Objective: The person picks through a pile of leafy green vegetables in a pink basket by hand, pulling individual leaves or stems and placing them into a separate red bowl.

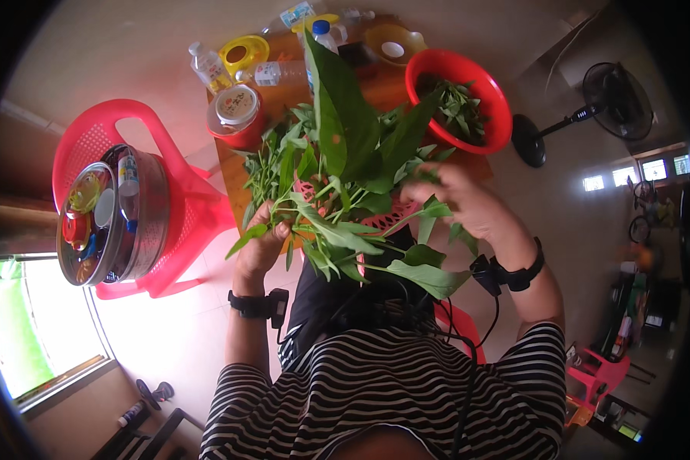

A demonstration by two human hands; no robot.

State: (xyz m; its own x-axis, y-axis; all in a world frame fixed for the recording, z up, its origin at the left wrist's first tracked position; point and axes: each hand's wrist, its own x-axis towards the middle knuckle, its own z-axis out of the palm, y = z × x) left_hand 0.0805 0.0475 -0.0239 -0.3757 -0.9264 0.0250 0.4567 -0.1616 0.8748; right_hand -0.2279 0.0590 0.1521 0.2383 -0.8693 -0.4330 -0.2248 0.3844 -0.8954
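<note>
Leafy green stems (333,230) are being held at the near side of the wooden table (231,172), pinched between thumb and fingers of the left hand (262,244). The right hand (468,201) is being held beside them, bent and blurred; whether anything is being gripped cannot be told.

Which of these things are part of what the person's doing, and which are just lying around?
In use, apparently:
leafy greens, in the left hand, near the right hand
red basin holding more greens

Likely just lying around:
plastic bottles
black fan
pink armchair
round container
</note>
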